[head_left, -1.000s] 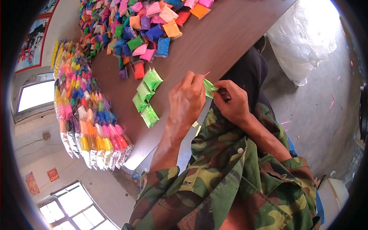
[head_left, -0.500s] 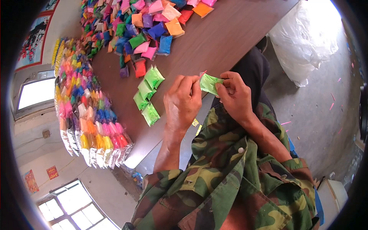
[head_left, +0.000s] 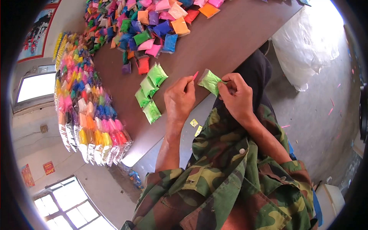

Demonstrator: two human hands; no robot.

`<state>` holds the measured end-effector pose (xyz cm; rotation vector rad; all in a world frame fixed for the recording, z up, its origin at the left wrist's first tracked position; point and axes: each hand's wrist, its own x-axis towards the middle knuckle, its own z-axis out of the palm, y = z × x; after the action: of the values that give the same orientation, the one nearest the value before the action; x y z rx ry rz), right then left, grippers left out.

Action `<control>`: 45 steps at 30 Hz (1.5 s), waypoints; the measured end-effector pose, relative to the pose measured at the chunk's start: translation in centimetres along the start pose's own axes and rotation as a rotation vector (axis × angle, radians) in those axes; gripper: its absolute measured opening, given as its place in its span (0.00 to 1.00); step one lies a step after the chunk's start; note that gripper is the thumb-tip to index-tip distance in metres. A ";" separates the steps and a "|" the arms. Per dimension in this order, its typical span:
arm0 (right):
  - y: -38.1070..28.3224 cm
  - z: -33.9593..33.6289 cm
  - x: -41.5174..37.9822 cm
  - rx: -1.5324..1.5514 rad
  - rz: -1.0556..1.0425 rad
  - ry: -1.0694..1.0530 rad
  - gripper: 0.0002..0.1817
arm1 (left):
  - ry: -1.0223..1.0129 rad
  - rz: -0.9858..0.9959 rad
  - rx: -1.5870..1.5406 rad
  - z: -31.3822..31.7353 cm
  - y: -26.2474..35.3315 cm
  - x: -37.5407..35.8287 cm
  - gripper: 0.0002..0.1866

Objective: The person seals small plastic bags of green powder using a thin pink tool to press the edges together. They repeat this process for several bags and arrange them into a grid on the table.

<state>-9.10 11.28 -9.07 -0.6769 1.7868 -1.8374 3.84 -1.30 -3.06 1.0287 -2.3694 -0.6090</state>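
Note:
Between the thumb and fingers of my right hand (head_left: 236, 96) is a small clear packet of light green filling (head_left: 209, 81), gripped by its right end. My left hand (head_left: 179, 97) is closed, pinching a thin pink strip (head_left: 196, 75) that pokes up past the fingertips. A small gap separates the strip from the packet. Several similar green packets (head_left: 148, 85) lie overlapping on the brown table (head_left: 226, 34), just left of my left hand. Both hands are over the table's near edge, above my lap.
Small packets in many colours (head_left: 153, 32) are heaped at the far side. Long clear bags of coloured packets (head_left: 90, 115) line the table's left end. A large translucent plastic bag (head_left: 306, 50) stands on the floor at right, near scattered pink bits (head_left: 330, 111).
My hands have moved apart: the left one has come away from the green packet with the pink strip. The right hand still holds the packet, now fully visible.

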 end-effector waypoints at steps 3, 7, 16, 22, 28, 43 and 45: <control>-0.6 -0.3 -0.3 -0.035 -0.078 -0.047 0.06 | -0.019 0.012 -0.091 -1.1 2.3 -0.9 0.09; -0.3 0.0 -0.2 -0.105 -0.217 -0.041 0.07 | -0.007 -0.025 -0.144 0.2 2.0 -1.6 0.07; -0.5 0.1 -0.5 -0.163 -0.327 -0.042 0.09 | 0.000 -0.037 -0.140 -0.4 1.0 -1.7 0.07; -2.2 -1.3 -1.3 -0.465 -0.339 -0.189 0.17 | 0.006 -0.013 -0.050 0.1 -1.4 -1.3 0.07; -3.6 -2.2 0.1 -0.670 -0.703 -0.269 0.29 | 0.037 0.016 -0.123 0.5 -1.8 -1.6 0.06; -1.9 -1.0 1.1 -0.734 -0.810 -0.402 0.28 | 0.056 0.080 0.002 -0.5 -2.4 -0.8 0.05; -2.0 -1.1 1.2 -0.724 -0.794 -0.412 0.28 | 0.011 0.038 -0.038 -1.1 -2.0 -0.3 0.05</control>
<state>-10.71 11.38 -7.03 -2.1049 2.0131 -1.2089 5.76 -2.57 -3.38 0.9659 -2.3531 -0.6306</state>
